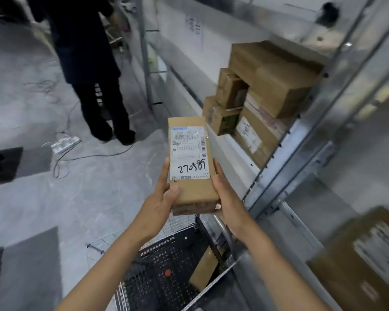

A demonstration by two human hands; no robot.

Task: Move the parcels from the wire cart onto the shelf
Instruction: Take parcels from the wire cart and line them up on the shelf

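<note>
A long, narrow brown parcel (190, 162) is held up in the air between both hands, above the far end of the wire cart (153, 261) and just off the front edge of the shelf (305, 135). Its top face carries a white shipping label with "270589" handwritten across it. The left hand (160, 198) grips the parcel's near left corner, thumb pressed on the top face below the label, fingers curled under the left edge. The right hand (227, 198) cups the near right corner, palm against the side and fingers lying along the right edge up to the label. Below the forearms, another brown parcel (206, 270) lies in the cart against its right wall. On the shelf, at its right end against the metal upright, cardboard boxes (267, 86) are stacked in several layers. One more labelled box (364, 254), blurred, sits on a lower level at the frame's right edge. On the grey floor to the left, a person in dark clothes (88, 63) stands near a power strip (65, 143) and loose cables.
</note>
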